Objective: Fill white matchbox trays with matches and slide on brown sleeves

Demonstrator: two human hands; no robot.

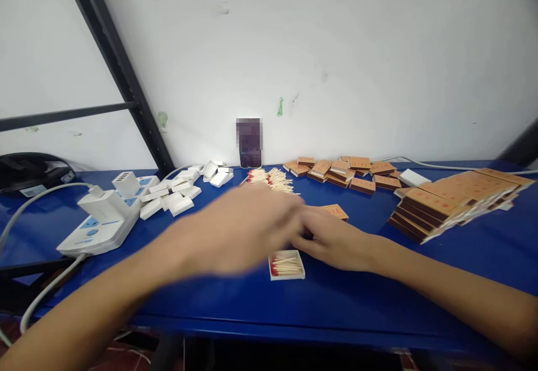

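My left hand [252,228], smeared by motion, reaches in over the middle of the blue table; its fingertips are blurred and hidden against the other hand. Beside it, my right hand [332,236] has its thumb and fingers curled together, and anything in their grip is covered. Just below both hands lies an open white matchbox tray [287,264] with red-tipped matches in it. Behind my right hand a brown matchbox sleeve [336,212] is partly covered. A pile of loose matches [275,179] lies beyond my left hand.
White matchbox trays [180,203] are heaped left of the matches, near a power strip [101,236] with plugs and cables. Brown matchboxes [361,183] lie along the back right. A stack of brown sleeves [432,208] stands at right. A phone [251,144] leans on the wall.
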